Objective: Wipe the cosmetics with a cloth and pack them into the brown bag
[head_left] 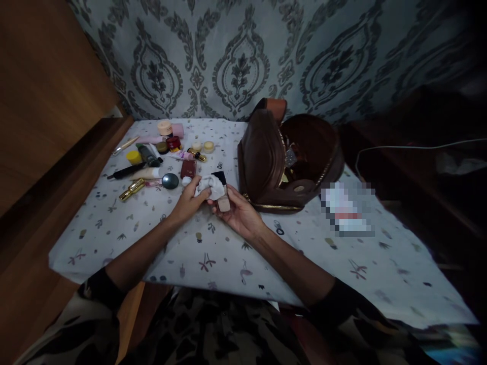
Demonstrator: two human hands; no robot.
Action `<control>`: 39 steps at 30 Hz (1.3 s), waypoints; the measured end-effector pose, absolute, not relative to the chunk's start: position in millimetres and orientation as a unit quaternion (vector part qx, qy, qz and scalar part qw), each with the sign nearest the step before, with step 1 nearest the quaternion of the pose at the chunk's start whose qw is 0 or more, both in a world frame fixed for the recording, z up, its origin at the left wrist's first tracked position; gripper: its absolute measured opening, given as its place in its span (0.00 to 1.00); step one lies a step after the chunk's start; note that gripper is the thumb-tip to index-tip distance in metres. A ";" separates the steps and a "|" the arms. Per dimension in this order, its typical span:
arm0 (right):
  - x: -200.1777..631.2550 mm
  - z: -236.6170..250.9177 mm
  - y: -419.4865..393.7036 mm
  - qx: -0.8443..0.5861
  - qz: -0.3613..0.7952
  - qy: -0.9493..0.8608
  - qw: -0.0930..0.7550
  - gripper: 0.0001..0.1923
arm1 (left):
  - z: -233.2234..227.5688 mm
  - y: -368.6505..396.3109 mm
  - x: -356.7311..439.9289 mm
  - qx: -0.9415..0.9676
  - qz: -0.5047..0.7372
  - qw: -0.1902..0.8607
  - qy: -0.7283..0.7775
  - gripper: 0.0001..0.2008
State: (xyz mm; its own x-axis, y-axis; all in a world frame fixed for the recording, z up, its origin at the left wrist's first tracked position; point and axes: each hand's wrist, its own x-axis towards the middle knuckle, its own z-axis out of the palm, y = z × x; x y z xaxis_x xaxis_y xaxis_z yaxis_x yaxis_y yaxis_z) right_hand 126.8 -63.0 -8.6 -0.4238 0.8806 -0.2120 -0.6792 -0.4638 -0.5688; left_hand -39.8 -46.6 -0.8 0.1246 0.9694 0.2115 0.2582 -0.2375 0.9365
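Note:
My right hand holds a small beige bottle with a black cap, upright above the patterned tablecloth. My left hand grips a crumpled white cloth and presses it against the bottle's upper part. Both hands meet over the middle of the table, just left of an open brown bag.
Several cosmetics lie at the back left of the table: a gold lipstick, a black pencil, small jars, tubes and a round compact. A blurred white packet lies right of the bag. A wooden panel stands at left.

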 end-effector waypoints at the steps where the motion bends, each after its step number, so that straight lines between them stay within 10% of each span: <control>1: 126.4 -9.4 -62.4 -0.251 0.816 -0.201 0.480 0.14 | -0.6 -47.4 -39.2 0.648 0.455 0.374 0.483 0.07; 18: 123.6 -22.0 -60.4 -0.269 0.789 -0.230 0.503 0.23 | 5.6 -57.5 -36.8 0.786 0.418 0.052 0.452 0.08; 39: 125.2 -13.2 -60.7 -0.258 0.803 -0.211 0.494 0.12 | 6.7 -62.9 -35.5 0.826 0.417 0.073 0.371 0.05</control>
